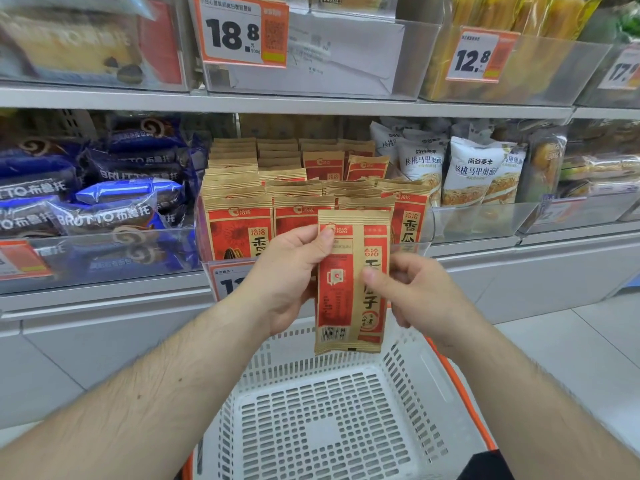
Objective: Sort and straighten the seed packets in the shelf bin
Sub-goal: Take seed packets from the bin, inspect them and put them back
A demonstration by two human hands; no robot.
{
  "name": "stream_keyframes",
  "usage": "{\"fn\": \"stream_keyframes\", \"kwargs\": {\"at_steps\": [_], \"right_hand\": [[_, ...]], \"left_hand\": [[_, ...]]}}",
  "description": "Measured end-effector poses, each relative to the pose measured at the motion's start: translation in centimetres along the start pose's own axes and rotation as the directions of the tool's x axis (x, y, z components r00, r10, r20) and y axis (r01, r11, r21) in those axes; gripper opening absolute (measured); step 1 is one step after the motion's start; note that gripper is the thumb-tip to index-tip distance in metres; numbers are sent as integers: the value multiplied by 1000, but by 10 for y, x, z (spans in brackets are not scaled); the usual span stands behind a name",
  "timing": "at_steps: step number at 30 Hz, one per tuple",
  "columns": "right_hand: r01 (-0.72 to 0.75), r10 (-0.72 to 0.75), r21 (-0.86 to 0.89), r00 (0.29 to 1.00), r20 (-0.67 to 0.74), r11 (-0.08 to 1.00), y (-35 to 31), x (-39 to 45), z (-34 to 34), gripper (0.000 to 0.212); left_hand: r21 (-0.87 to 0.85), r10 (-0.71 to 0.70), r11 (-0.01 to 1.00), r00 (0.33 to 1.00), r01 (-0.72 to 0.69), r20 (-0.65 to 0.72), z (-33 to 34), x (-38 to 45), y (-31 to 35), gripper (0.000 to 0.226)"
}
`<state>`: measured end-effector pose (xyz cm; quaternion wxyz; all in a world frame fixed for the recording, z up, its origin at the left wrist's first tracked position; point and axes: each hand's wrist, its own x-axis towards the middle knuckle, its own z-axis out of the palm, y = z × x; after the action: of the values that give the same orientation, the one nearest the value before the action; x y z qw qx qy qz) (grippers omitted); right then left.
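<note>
Both hands, left and right, hold one seed packet upright

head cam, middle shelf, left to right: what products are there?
Blue Brutto packs → seed packets in the clear bin → white walnut bread bags → clear-wrapped pastries. In front, both hands hold one seed packet.

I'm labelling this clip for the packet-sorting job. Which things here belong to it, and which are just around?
Job: held seed packet, left hand, right hand, seed packets in the shelf bin.
Around: white basket, blue bread packs, white bread packs, price tags.
</note>
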<state>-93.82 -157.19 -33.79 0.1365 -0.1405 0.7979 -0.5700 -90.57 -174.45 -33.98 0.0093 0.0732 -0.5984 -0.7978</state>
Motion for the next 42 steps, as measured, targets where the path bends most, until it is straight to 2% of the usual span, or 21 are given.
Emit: {"fn": "stream_keyframes", "kwargs": {"at_steps": [2, 5, 10, 19, 24, 27, 29, 31, 34, 37, 39, 42], "right_hand": [[64, -54, 79, 992, -113, 995, -3, 1, -5, 21], [134, -107, 146, 977, -183, 980, -7, 0, -7, 22], [173, -126, 204, 966, -226, 964, -4, 2, -8, 27], [141, -78, 274, 970, -229, 951, 0, 5, -8, 28], [137, -116, 148, 983, -144, 979, -1, 3, -12, 19], [74, -77, 75, 997, 25, 994, -1, 2, -15, 8], [50, -50, 6, 987, 152, 999, 0, 1, -16, 10], [60, -49, -43, 977, 208, 997, 1, 0, -16, 14], [72, -70, -6, 981, 180, 997, 2, 0, -16, 14], [77, -89, 109, 990, 110, 991, 1, 1, -17, 14], [66, -83, 181, 993, 86, 981, 0, 1, -19, 22], [27, -69, 216, 980, 186, 976, 1, 1, -26, 42]], "left_hand": [[16, -13, 1000, 999, 12, 38, 2, -2, -1, 24], [29, -38, 999, 996, 36, 78, 3, -3, -3, 24], [11, -47, 999, 995, 47, 93, 5, -3, -3, 24], [11, -50, 999, 995, 49, 91, 8, -4, -3, 28], [-68, -30, 997, 999, 32, 35, 7, -2, -1, 22], [-153, -14, 988, 1000, 13, -9, 3, 0, 3, 25], [-174, -7, 985, 1000, 1, -29, 2, 1, 5, 24], [-168, 3, 986, 999, -10, -42, 1, 1, 5, 24], [-105, 11, 994, 1000, -12, -11, 0, 0, 6, 30], [4, 12, 1000, 997, -12, 72, -1, -3, 8, 30], [7, 0, 1000, 993, -1, 116, -2, -4, 8, 29], [-18, -5, 1000, 992, 7, 128, -2, -4, 7, 32]]}}
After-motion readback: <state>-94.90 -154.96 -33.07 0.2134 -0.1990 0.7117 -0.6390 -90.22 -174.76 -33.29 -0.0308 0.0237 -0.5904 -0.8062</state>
